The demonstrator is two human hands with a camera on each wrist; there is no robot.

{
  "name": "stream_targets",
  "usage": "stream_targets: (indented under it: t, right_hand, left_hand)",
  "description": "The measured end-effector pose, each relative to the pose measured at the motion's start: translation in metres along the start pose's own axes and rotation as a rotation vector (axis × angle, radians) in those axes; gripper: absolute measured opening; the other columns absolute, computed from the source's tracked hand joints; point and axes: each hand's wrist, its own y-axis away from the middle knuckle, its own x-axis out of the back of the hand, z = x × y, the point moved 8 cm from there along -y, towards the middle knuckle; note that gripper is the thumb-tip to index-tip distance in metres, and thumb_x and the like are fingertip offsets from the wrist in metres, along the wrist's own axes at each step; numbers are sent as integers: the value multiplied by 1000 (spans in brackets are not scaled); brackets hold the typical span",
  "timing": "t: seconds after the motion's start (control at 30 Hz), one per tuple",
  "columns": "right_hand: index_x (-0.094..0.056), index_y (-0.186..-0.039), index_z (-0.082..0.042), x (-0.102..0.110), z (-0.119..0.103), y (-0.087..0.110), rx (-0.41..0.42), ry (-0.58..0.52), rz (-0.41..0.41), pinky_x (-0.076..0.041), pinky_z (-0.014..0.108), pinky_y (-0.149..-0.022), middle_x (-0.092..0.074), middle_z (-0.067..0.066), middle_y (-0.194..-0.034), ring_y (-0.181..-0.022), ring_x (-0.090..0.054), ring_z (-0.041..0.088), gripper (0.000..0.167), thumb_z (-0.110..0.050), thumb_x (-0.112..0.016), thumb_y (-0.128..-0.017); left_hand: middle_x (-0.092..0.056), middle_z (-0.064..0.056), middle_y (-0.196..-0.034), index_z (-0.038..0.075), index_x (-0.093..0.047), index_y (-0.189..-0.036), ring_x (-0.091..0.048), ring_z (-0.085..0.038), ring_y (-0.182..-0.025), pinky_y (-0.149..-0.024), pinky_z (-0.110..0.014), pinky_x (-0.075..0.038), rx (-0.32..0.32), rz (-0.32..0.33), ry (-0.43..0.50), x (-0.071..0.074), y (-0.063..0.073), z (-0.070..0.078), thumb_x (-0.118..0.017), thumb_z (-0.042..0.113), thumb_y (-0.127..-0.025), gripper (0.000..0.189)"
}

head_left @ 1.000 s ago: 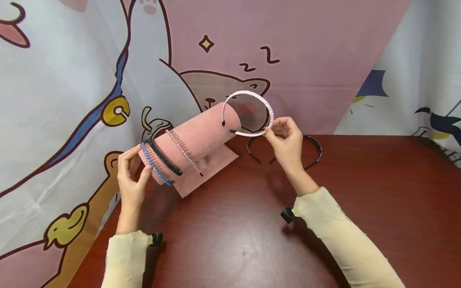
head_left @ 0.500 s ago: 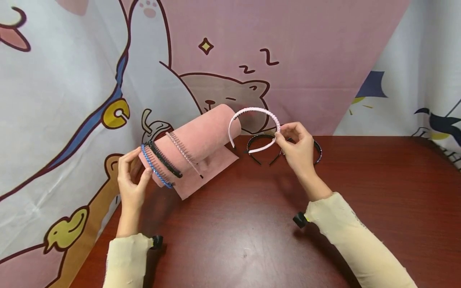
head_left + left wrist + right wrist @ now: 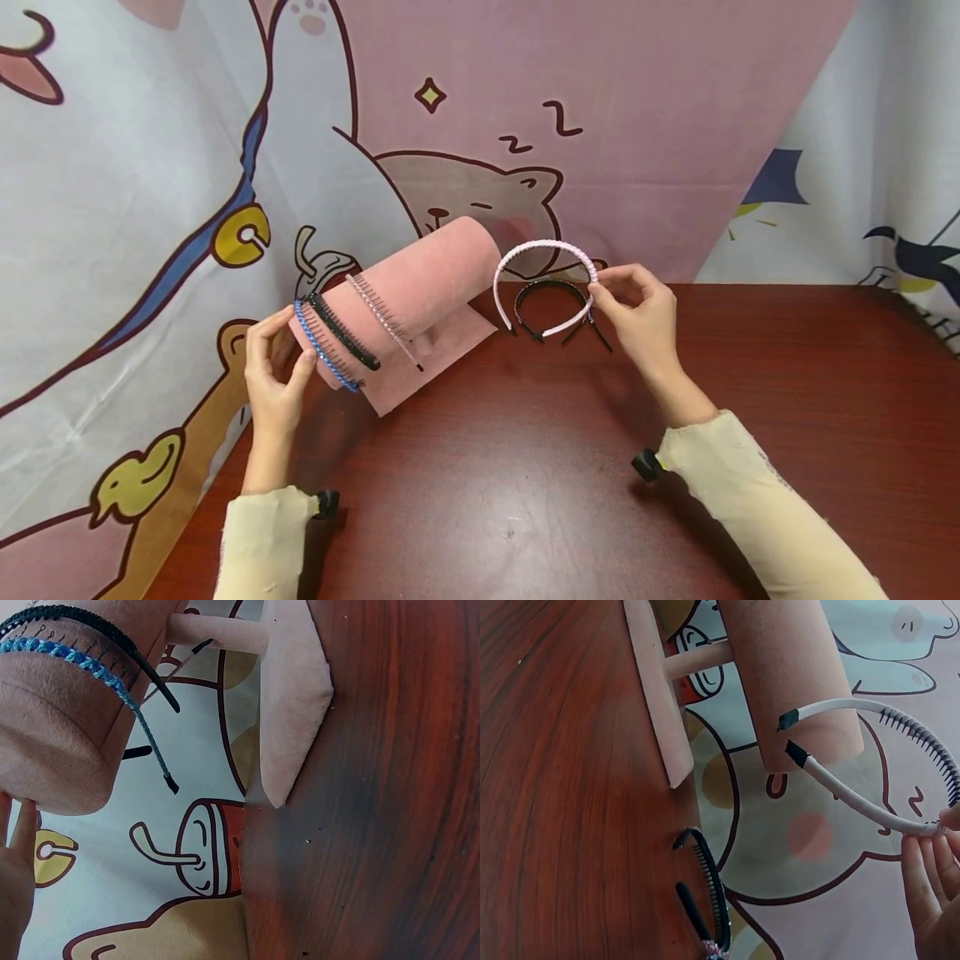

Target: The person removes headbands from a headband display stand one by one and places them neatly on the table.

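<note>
We see a glossy reddish-brown tabletop (image 3: 787,375) with a soft patch of reflected light (image 3: 480,500), before a pink-and-white fabric backdrop (image 3: 660,167) printed with a sleeping bear (image 3: 468,183), a yellow bell (image 3: 228,237) and a duck (image 3: 135,479).

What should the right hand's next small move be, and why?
Probably lower the pale pink, curved, toothed headband onto the dark red wooden table beside the black curved headband: the right hand pinches it, and over the last second it has moved downward, away from the pink fabric-covered cylinder.
</note>
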Motion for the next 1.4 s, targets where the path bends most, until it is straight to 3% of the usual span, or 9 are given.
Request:
stream_targets:
  t: [0.3,0.53,1.23,1.4]
  right_hand:
    - [-72,-100,8,13,5,1,26,76,-15,-55,9,-66,-70,-22,-78,-70,-66,-5,19,-3,-75,-85]
    - [-77,-99,0,25,7,1,57,231,6,-47,7,-66,-67,-30,-80,-74,-62,-10,17,-8,-78,-83]
    - [-76,-100,5,66,28,5,-48,285,39,-41,8,-51,-67,-27,-69,-59,-59,-9,20,-5,-77,-84]
    - [-77,-99,1,80,34,8,-47,314,50,-40,9,-47,-66,-26,-65,-56,-59,-8,18,-9,-78,-84]
  left_hand:
    - [-54,-15,-133,-11,-53,-132,-52,-18,-129,-115,-25,-43,2,1,-7,2,1,1,-65,2,-85,51]
    - [-54,-12,-132,-11,-53,-132,-53,-19,-128,-115,-26,-43,-7,8,9,3,1,1,-66,2,-85,51]
    - [-54,-15,-133,-11,-53,-132,-53,-19,-129,-116,-28,-42,-10,-10,5,1,-1,0,-65,0,-85,51]
    - [-54,-15,-134,-11,-53,-133,-52,-19,-129,-116,-28,-42,1,-10,-3,1,-1,-2,-65,1,-84,51]
